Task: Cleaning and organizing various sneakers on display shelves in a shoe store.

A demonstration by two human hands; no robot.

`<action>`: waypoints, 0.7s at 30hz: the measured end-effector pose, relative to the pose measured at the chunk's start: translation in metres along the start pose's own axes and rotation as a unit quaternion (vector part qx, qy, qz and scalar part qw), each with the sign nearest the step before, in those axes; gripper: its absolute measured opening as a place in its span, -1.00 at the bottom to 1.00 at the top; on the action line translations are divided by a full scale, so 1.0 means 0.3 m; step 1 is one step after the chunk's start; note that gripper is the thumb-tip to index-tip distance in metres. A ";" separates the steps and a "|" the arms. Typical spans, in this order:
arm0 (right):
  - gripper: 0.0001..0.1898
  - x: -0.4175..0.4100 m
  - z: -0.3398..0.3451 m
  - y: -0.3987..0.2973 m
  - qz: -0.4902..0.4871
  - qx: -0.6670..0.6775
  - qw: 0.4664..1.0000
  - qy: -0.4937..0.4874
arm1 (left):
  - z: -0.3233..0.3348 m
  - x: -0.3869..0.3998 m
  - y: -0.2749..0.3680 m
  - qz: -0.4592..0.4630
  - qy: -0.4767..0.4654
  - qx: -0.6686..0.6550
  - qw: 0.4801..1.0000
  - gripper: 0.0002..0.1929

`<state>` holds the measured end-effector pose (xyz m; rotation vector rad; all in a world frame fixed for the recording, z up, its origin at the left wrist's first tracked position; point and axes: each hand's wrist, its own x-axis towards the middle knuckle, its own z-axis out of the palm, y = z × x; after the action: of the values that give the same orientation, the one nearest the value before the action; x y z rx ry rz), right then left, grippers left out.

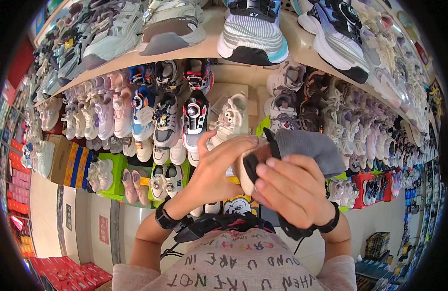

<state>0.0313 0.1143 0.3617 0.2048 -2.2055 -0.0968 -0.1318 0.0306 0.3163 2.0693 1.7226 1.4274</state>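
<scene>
Before my chest, both hands are on a cream-coloured item (246, 179), which looks like a small shoe with black edging and a brown patch; its full shape is hidden. My left hand (220, 165) grips it from the left, fingers over its top and thumb below. On the right, my right hand (291, 185) pinches the black edging between fingertips and thumb. A grey piece of fabric (309, 149) sticks out to the right behind my right fingers; whether it is joined to the item cannot be told. A white lace-up shoe with cartoon eyes (229, 118) stands just beyond my left hand.
Close ahead, an upper shelf (209, 45) carries large sneakers (253, 34). Below it, rows of children's shoes (165, 123) stand close together. Green shoe boxes (116, 182) jut out at lower left. Red boxes (71, 272) are stacked by the floor at left; a plaid bag (377, 244) sits at right.
</scene>
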 end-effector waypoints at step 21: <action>-0.90 -0.075 0.022 0.223 0.260 0.390 0.866 -0.176 | -0.040 -0.052 0.011 0.095 -0.038 -0.205 0.973 -0.30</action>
<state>0.0316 0.1842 0.3496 0.0183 -2.4669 1.1546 -0.1365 0.0113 0.3158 2.0599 1.1063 1.5684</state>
